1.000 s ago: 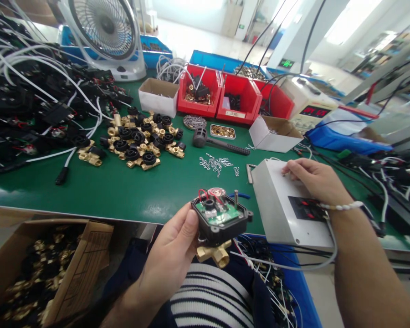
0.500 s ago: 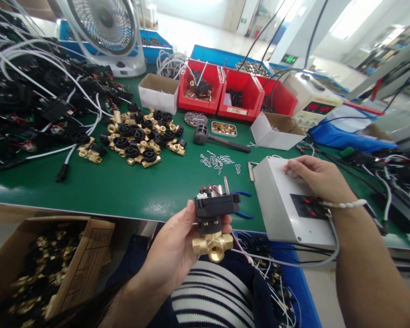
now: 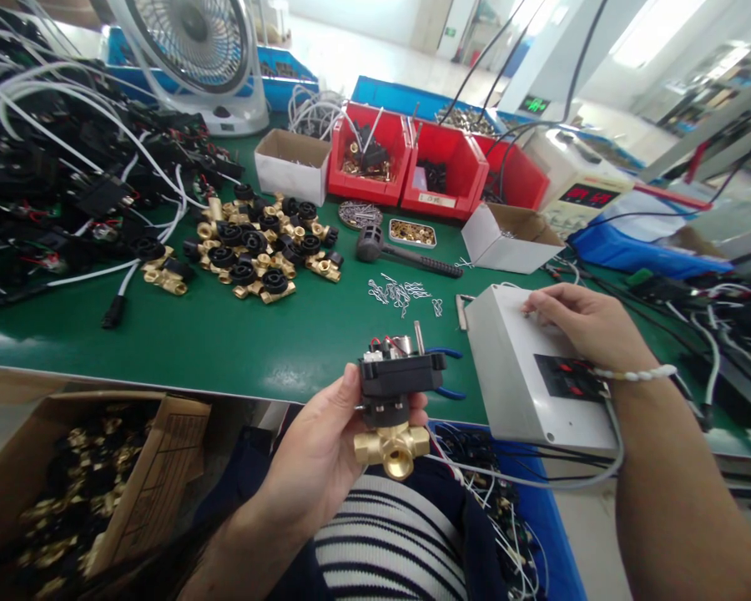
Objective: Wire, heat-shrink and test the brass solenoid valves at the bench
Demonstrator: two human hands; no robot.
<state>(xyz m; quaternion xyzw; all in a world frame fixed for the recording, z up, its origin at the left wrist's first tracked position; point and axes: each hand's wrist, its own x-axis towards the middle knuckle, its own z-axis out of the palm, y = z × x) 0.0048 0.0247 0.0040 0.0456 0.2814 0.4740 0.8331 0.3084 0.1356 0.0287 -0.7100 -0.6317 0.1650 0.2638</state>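
Observation:
My left hand (image 3: 313,455) is closed around a motorized brass valve (image 3: 400,380), held upright over the table's front edge. Its black housing is open on top, baring a small motor and red wires, and the brass ported body points down. My right hand (image 3: 585,325) rests on top of a grey control box (image 3: 510,359), thumb and fingers pinched at a small switch (image 3: 526,312) that they mostly cover. Behind the valve lie blue-handled pliers (image 3: 454,392), partly hidden by it. Several metal clips (image 3: 400,292) are scattered beyond.
A black mallet (image 3: 406,255) lies before the red bins (image 3: 441,179). Brass valve bodies (image 3: 263,250) are heaped at left, beside cabled black parts (image 3: 100,196) and a fan (image 3: 194,50). A power supply (image 3: 582,184) stands at right. A cardboard box (image 3: 156,467) sits below the table.
The view has shifted very slightly. Both hands keep their places: the left still holds the valve, and the right stays pinched at the switch on the control box.

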